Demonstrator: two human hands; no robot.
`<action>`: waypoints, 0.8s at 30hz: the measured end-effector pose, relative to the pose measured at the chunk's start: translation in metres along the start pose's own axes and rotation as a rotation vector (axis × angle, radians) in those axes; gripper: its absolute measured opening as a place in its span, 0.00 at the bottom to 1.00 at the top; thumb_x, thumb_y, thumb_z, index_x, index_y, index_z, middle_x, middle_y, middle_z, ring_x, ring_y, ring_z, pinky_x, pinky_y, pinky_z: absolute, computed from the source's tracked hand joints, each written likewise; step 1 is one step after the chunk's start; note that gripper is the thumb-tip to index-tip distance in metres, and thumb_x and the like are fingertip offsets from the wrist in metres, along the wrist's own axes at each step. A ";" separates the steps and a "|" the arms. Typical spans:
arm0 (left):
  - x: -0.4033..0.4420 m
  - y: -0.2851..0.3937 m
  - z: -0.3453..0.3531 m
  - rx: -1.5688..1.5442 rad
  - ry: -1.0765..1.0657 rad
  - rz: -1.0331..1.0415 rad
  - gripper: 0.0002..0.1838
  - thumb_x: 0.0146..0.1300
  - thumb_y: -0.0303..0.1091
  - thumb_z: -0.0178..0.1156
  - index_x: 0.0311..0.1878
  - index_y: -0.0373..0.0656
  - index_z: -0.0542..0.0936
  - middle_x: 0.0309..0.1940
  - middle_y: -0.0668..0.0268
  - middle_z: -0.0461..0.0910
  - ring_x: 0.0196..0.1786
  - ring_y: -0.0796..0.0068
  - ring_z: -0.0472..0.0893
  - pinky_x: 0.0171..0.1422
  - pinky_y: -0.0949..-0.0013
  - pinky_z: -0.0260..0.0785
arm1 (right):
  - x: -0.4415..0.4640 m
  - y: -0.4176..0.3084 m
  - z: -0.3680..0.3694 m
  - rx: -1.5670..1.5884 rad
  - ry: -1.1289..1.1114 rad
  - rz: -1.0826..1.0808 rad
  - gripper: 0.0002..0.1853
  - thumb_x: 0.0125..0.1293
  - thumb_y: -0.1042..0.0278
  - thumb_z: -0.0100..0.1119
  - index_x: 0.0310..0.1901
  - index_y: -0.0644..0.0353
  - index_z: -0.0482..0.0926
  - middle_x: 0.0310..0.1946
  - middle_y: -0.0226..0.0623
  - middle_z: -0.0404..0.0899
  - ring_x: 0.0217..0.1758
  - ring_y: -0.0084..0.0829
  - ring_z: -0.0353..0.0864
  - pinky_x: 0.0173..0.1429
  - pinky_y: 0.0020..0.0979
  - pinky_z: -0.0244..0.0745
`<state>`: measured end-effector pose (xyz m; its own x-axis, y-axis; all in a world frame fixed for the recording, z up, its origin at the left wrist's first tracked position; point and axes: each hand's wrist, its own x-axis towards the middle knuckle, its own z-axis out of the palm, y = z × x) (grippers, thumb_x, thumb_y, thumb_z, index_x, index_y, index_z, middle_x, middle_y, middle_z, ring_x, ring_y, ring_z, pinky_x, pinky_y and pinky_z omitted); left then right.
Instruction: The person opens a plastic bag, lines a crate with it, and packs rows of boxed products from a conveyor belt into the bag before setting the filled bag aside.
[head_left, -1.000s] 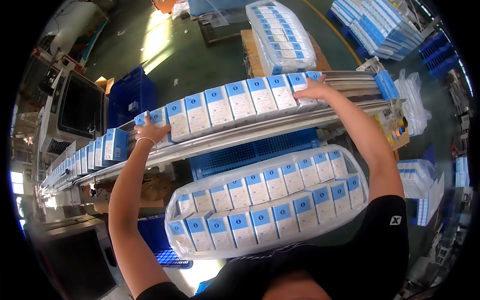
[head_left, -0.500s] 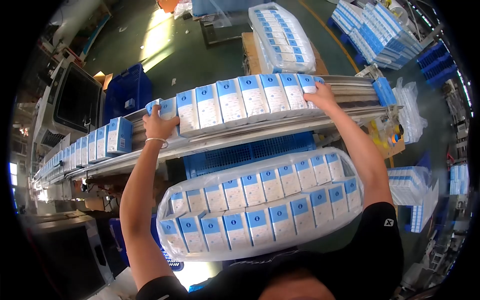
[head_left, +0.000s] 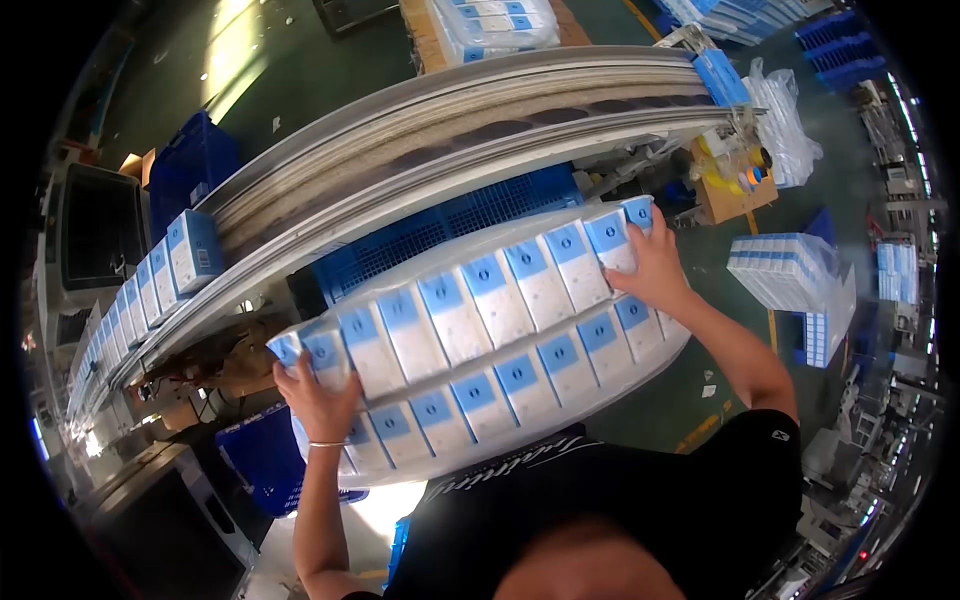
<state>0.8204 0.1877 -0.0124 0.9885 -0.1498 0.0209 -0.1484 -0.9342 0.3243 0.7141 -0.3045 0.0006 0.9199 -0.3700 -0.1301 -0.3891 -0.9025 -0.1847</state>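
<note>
A long row of blue-and-white packs [head_left: 487, 300] is squeezed endwise between my two hands, above a clear plastic bag [head_left: 440, 252]. My left hand [head_left: 322, 402] presses on the left end of the row, fingers over the end pack. At the other end, my right hand [head_left: 652, 262] wraps round the last packs. Another row of the same packs [head_left: 517, 388] lies inside the bag, nearer my body. The held row hides part of the bag, and I cannot tell whether it touches what is below.
A conveyor [head_left: 480, 115] curves across beyond the bag, with a line of packs [head_left: 195, 250] at its left. Blue crates [head_left: 450, 225] are under it. A filled bag [head_left: 495, 25] sits on the far side. Wrapped packs [head_left: 785, 270] stand at the right.
Both hands have lifted the row of packs off the conveyor and brought it toward my body, over the bag. My view has shifted as well.
</note>
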 end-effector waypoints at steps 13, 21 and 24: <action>0.121 -0.056 -0.029 -0.888 -1.069 -0.904 0.33 0.63 0.66 0.41 0.48 0.44 0.79 0.41 0.58 0.82 0.44 0.57 0.81 0.43 0.43 0.72 | 0.083 0.058 -0.041 0.662 -0.692 0.850 0.44 0.58 0.19 0.37 0.54 0.54 0.76 0.47 0.42 0.76 0.50 0.39 0.75 0.54 0.47 0.70; 0.151 -0.106 -0.016 -0.688 -1.546 -0.977 0.29 0.64 0.64 0.40 0.40 0.51 0.81 0.32 0.63 0.82 0.23 0.66 0.76 0.24 0.66 0.67 | 0.110 0.080 -0.031 0.576 -1.037 0.802 0.40 0.58 0.20 0.39 0.49 0.51 0.80 0.43 0.39 0.79 0.48 0.37 0.78 0.52 0.46 0.69; 0.133 -0.093 -0.005 -0.594 -1.167 -0.950 0.25 0.62 0.62 0.47 0.35 0.50 0.80 0.23 0.68 0.79 0.21 0.69 0.77 0.21 0.66 0.67 | 0.105 0.081 -0.020 0.671 -0.957 0.771 0.35 0.60 0.26 0.44 0.47 0.52 0.81 0.42 0.38 0.82 0.46 0.35 0.81 0.49 0.48 0.73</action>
<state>0.9660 0.2567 -0.0349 0.1118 -0.0315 -0.9932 0.7776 -0.6196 0.1072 0.7801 -0.4205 -0.0084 0.1821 -0.1811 -0.9665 -0.9742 -0.1668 -0.1522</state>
